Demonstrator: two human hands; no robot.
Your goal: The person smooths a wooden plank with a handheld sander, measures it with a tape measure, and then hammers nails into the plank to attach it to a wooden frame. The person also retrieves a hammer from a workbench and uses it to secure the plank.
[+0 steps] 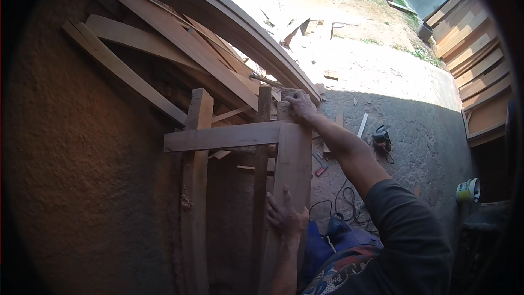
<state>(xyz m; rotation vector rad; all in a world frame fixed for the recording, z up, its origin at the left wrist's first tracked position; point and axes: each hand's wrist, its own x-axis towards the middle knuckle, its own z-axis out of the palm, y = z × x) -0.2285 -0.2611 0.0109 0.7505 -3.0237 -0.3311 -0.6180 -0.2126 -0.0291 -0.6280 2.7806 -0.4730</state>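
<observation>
A wide wooden board (292,164) runs lengthwise in front of me, beside upright timber posts. My left hand (286,216) lies on its lower part, fingers spread toward the board's left edge. At the far end my right hand (301,105) is closed over a short wooden piece (284,110); its fingertips are partly hidden. A flat crosspiece (224,137) spans from the board's far end to the thick left post (197,186). Between them stands a thinner, darker post (262,158).
Long planks (180,49) lean in a pile at the far left, by a rough brown wall (93,175). On the floor to the right are a power tool (382,137), a black cord (349,199) and offcuts. A white bucket (468,190) stands at the right; more boards (480,71) lean beyond.
</observation>
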